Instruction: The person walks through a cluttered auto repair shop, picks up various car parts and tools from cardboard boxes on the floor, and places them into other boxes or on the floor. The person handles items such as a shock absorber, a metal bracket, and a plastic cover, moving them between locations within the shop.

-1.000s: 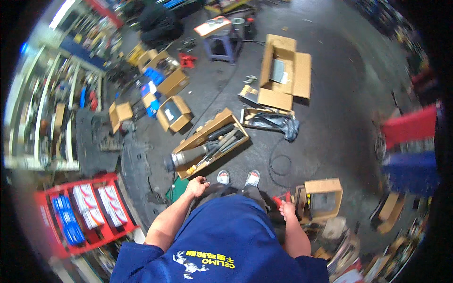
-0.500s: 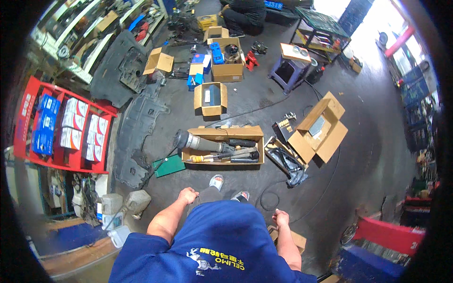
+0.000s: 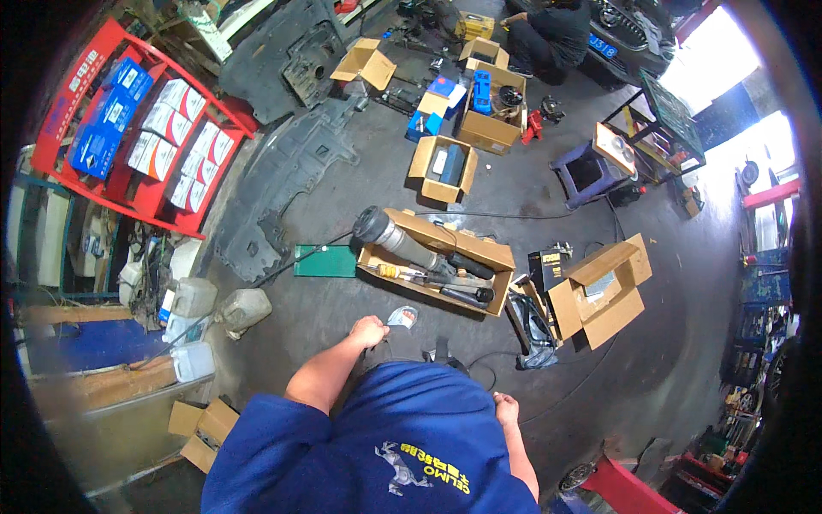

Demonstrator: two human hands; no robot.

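My left hand (image 3: 369, 331) hangs in front of my body with its fingers curled in, and nothing shows in it. Low at my other side, my right hand (image 3: 507, 409) is also loosely closed, with no object visible. Ahead of my feet lies a long open cardboard box (image 3: 438, 301). Inside it, a large grey cylindrical strut (image 3: 402, 243) rests with its dark end over the box's left edge. A thinner shock absorber with a yellow part (image 3: 398, 271) and several black tubes lie beside it. Neither hand touches the box.
A green flat case (image 3: 325, 261) lies left of the box. Right of it stand an open carton (image 3: 601, 296) and a narrow tray of parts (image 3: 533, 324). A black hose (image 3: 505, 215) crosses the floor. A red battery rack (image 3: 128, 201) stands left; a person (image 3: 548, 38) crouches far off.
My view has turned left, so the floor items sit further right and tilted in the picture. One foot has drawn back under my body. Both hands stay low at my sides.
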